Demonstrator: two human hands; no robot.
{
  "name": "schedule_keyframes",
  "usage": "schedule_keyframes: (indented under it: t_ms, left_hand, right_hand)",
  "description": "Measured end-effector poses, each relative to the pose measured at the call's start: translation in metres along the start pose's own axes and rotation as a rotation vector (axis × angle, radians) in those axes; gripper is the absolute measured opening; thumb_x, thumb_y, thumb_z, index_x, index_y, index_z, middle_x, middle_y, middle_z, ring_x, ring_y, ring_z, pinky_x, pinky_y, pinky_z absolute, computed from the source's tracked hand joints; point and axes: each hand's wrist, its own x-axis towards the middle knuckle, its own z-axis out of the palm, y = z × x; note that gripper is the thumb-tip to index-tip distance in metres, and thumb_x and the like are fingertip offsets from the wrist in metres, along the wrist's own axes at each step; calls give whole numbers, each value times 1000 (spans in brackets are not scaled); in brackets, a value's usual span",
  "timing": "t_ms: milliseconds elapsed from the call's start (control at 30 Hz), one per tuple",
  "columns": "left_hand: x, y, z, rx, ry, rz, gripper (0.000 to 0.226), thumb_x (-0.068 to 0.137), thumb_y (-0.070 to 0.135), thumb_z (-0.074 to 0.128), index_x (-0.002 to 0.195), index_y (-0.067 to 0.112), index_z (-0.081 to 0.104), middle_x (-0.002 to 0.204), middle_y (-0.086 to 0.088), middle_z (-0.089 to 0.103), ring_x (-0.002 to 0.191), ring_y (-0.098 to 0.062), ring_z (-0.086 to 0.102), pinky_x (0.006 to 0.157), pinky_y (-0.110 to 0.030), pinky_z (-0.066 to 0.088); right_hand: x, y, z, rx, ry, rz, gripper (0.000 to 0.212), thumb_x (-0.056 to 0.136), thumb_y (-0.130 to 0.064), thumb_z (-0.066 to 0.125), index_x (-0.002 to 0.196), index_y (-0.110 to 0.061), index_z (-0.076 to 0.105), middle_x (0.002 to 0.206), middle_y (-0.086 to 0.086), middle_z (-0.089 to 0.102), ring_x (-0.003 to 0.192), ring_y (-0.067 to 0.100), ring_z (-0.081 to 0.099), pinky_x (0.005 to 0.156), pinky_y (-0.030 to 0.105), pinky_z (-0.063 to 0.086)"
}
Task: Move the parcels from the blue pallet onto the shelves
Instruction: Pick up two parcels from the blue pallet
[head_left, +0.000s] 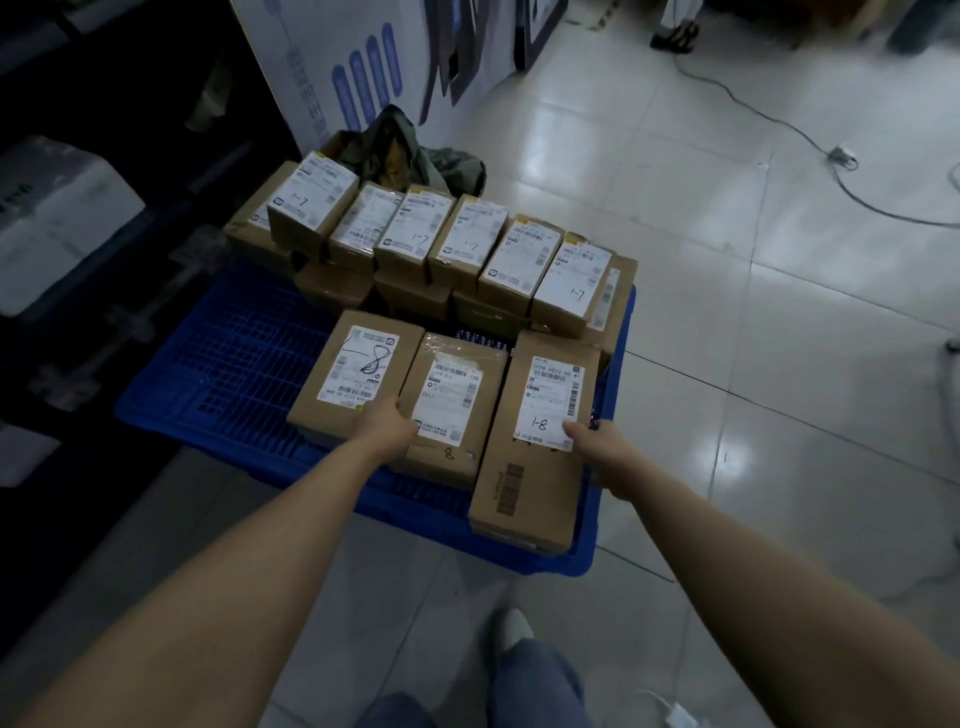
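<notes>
A blue plastic pallet (228, 374) lies on the tiled floor with several brown cardboard parcels on it. Three labelled parcels form the near row: a left one (353, 364), a middle taped one (452, 395) and a long right one (540, 457) marked "8-1". My left hand (389, 423) sits between the left and middle parcels, fingers tucked at the middle parcel's left edge. My right hand (597, 447) holds the long parcel's right side, thumb on its label. Behind, a stacked row of small parcels (441, 234) carries white labels.
Dark shelving (78, 218) with white boxes stands on the left. A large white and blue carton (343, 67) leans behind the pallet, with a crumpled bag (410, 156) beside it. Cables (841, 156) run across the floor on the right. My shoe (514, 629) is below.
</notes>
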Motion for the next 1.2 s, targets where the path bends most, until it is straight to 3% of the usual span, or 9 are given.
schedule_keyframes:
  t_ms: [67,167,367,500,733,900,1000,1133,1200]
  left_hand:
    - [5,3,3,87,43,-16,29,89,13,55,117,5,52,134,-18,42,107,-30,49,85,-36,48]
    - [13,5,7,205,104,-51,48,88,21,56,130,2,44,140,-19,30,126,-36,33,98,-42,38]
    - [17,9,8,143,56,-23,25,85,22,59,102,4,52,132,-20,39,113,-34,46,88,-37,47]
    - [19,3,3,-30,-5,-18,45,82,22,65,121,3,51,133,-17,44,111,-31,51,96,-43,47]
    - [8,-6,9,-71,-83,-31,60,78,21,70,130,8,42,136,-17,43,118,-32,48,100,-44,44]
    - [-6,-11,29,57,-33,-11,52,83,24,66,125,7,42,141,-17,23,122,-33,39,103,-42,39]
    - [-7,-17,31,-88,-62,-18,54,84,19,65,129,8,38,137,-15,34,113,-30,48,97,-41,46]
    - [-9,-23,35,-364,-115,-43,62,88,12,62,133,13,20,127,-12,45,101,-22,50,78,-35,45]
    - [-10,-25,39,-418,-119,-58,65,88,12,62,133,14,16,123,-12,47,98,-21,51,76,-33,43]
  right_hand:
    - [4,4,-1,6,-65,43,57,97,-43,48,140,-7,37,123,11,57,97,24,58,77,37,49]
    - [11,13,-2,96,-139,104,68,91,-53,54,144,-19,29,134,11,50,114,32,53,97,52,45]
    - [20,29,8,190,-198,133,82,81,-60,63,146,-33,20,141,12,45,124,40,48,102,64,36]
    - [23,39,11,302,-174,98,78,82,-52,67,143,-37,21,136,13,48,118,40,52,98,67,39]
    - [17,62,7,412,-236,5,72,82,-44,67,140,-32,26,130,16,52,111,38,58,84,55,52]
    - [15,75,4,404,-259,5,73,82,-48,66,143,-27,31,126,17,60,109,36,62,79,47,55]
    - [15,75,-1,388,-296,9,62,82,-50,64,134,-21,48,113,15,69,97,30,69,69,40,57]
    - [16,81,-2,381,-330,11,53,81,-51,64,123,-20,58,102,11,74,88,26,72,73,39,57]
    - [12,85,-2,400,-337,23,53,78,-50,66,122,-20,59,103,11,74,87,26,72,74,40,56]
